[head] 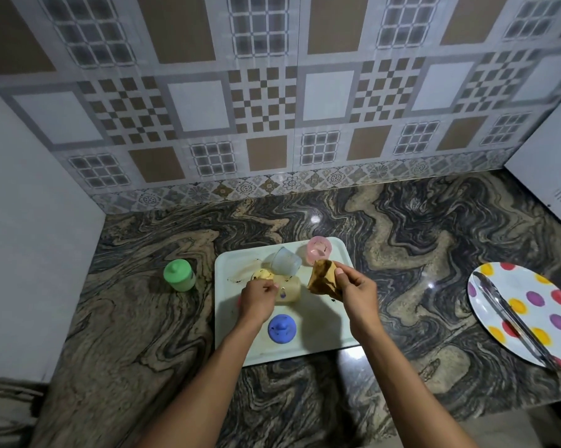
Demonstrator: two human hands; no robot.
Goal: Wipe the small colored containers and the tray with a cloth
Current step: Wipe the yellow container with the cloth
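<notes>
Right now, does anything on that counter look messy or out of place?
Yes. On the tray, the bluish cup lies tipped on its side, and dark smears mark the tray's left part. The cloth pinched in the right hand is stained brown. The green jar stands off the tray, alone.

1. Both bare forearms reach forward, side by side.
2. The left hand [259,297] lies knuckles up, fingers curled round a yellow container [289,288].
3. The right hand [353,291] pinches a cloth [321,279] between thumb and fingertips.
</notes>
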